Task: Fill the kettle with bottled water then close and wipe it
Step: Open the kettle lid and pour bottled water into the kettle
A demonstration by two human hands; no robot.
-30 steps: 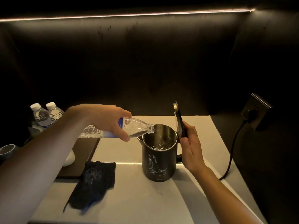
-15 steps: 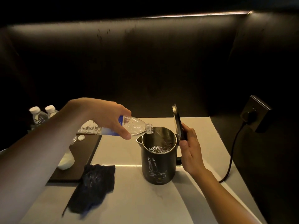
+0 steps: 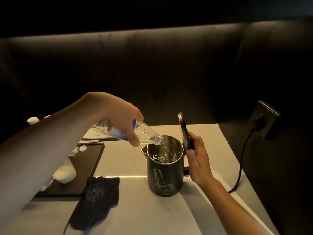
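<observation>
1. A dim counter [image 3: 169, 217] with a pale top, seen from above by a head-worn camera; a dark wall stands behind it.
2. A black kettle [image 3: 165, 177] stands upright near the middle of the counter; its lid [image 3: 185, 131] is tipped up on the right side, and water shows inside.
3. The left hand [image 3: 118, 116] is clenched around a clear plastic bottle [image 3: 144, 134] with a blue label; the bottle is tilted mouth-down over the kettle's open top, and a thin stream of water runs from it into the kettle.
4. The right hand [image 3: 198, 160] grasps the raised lid, thumb at its lower edge, just beside the kettle's handle.
5. A dark cloth [image 3: 98, 199] lies crumpled on the counter, left of the kettle and apart from it.
6. A dark tray [image 3: 88, 163] sits further left; a small white bottle cap [image 3: 83, 148] rests on it.
7. A black cord [image 3: 240, 167] runs from the counter's right edge up to a wall socket [image 3: 264, 119].
</observation>
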